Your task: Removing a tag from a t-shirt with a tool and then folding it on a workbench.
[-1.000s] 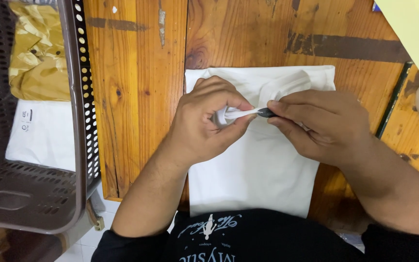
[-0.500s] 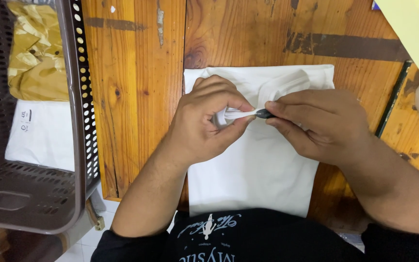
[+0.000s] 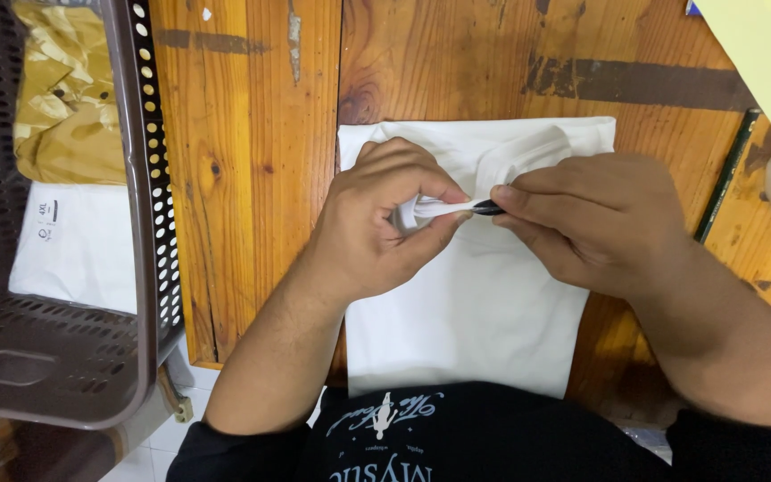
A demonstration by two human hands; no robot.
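Change: hands and shirt sit as they did half a second ago; the dark tip is a touch more hidden under the right fingers.
Basket [image 3: 149, 268]: brown, perforated, at the far left beside the bench; gold wrapping [image 3: 64, 107] and a white packet [image 3: 73, 250] lie inside.
Left hand [image 3: 377, 223]: fingers closed, pinching a bunched white fold of the shirt.
Shirt [image 3: 466, 312]: white, folded flat, mid-bench, just before the person's black top.
Tool [image 3: 487, 209]: small, dark, touching the fold.
Right hand [image 3: 600, 223]: fingers closed on the tool.
Bench [image 3: 261, 134]: orange-brown planks with dark marks.
Floor: pale tiles, lower left.
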